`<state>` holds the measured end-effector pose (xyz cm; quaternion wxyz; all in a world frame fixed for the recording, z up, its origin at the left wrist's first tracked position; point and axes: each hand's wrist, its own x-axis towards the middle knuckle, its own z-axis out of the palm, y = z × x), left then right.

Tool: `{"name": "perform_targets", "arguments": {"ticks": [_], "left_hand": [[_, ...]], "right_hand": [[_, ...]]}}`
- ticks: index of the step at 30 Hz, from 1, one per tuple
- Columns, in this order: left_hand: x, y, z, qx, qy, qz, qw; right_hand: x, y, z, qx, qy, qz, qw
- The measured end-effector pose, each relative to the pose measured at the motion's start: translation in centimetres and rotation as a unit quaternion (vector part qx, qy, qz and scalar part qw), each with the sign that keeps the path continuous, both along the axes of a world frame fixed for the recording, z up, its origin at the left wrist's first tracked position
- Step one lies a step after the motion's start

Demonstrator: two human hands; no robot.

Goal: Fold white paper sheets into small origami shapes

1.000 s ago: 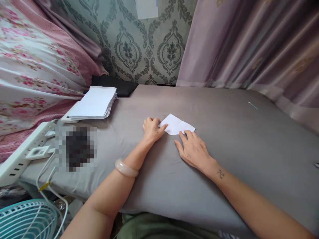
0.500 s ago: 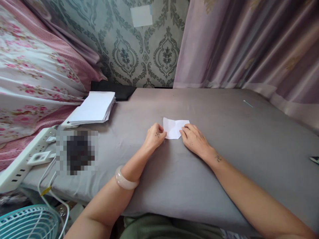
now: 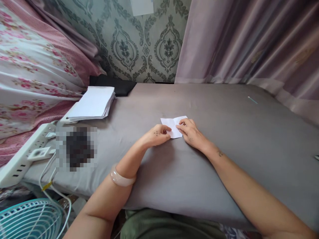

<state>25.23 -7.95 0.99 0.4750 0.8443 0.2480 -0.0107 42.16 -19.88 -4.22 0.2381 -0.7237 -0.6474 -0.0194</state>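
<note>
A small white sheet of paper [image 3: 174, 130] with a crease down its middle lies on the grey cloth surface [image 3: 159, 179] in front of me. My left hand [image 3: 158, 135] grips its left lower edge, thumb and forefinger closed on the paper. My right hand [image 3: 191, 132] holds the right side, its fingers bent and the fingertips on the paper. The right corner of the paper is partly hidden under my right fingers.
At the left a stack of white paper [image 3: 92, 103] lies by a black folded item [image 3: 119, 87]. A white power strip [image 3: 23, 156] with cables runs along the left edge, above a blue fan [image 3: 30, 219]. A cotton swab [image 3: 253, 100] lies at far right.
My left hand has slid right and inward over the paper, and my right fingertips have moved left toward the crease. The paper's outer edges now rise slightly. The view has tilted down a little.
</note>
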Motion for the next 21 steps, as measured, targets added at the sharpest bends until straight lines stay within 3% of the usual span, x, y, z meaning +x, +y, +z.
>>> {"name": "perform_targets", "arguments": {"ticks": [3,7,13,17,21], "left_hand": [[-0.4,0.6,0.0,0.033,-0.011,-0.073,0.997],[-0.2,1.0,-1.6,0.197,-0.074,-0.058,0.976],[0.3,0.2,-2.5,0.46,-0.141,-0.085,0.872],[0.3,-0.1,-2.3,0.509,-0.182,-0.106,0.835],[0.7,0.5,-2.7,0.46,-0.167,-0.17,0.856]], "right_hand": [[0.2,-0.3,0.0,0.001,0.016,0.02,1.0],[0.1,-1.6,0.6,-0.025,-0.005,0.048,0.999],[-1.4,-3.3,2.4,-0.088,-0.086,0.041,0.991],[-1.6,-3.3,3.0,-0.102,-0.082,0.046,0.99],[-1.1,-3.4,3.2,-0.107,-0.052,0.053,0.992]]}}
